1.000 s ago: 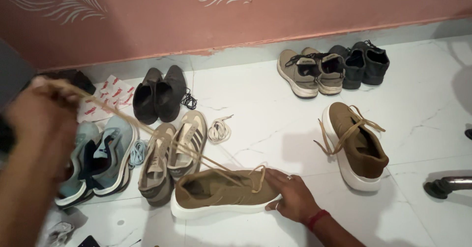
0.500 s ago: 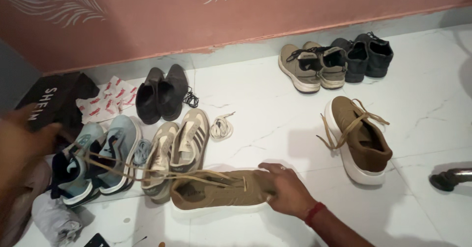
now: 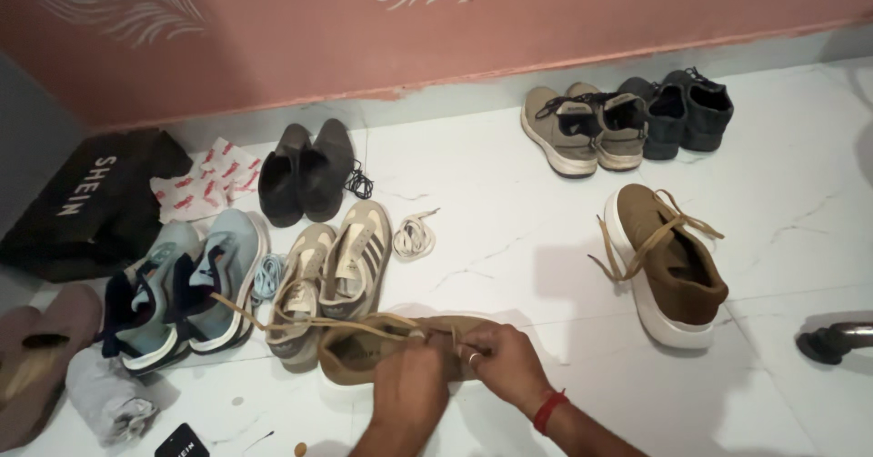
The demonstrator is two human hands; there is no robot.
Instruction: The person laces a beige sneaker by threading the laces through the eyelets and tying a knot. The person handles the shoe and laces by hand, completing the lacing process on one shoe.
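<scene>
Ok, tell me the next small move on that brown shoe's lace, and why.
Probably draw the loose tan lace in through the eyelet. Both the left hand and right hand sit on the brown shoe, while a long slack length trails left across the striped sneakers.

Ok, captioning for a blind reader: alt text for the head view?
Both hands, left hand and right hand, work the tan lace on a brown shoe on a white floor, with other shoe pairs around.

Dim, warm indoor light; soft shadows fall on the white floor (image 3: 509,202) beside each shoe. Faint sheen on tiles. Focus fairly sharp; corners slightly darker.
</scene>
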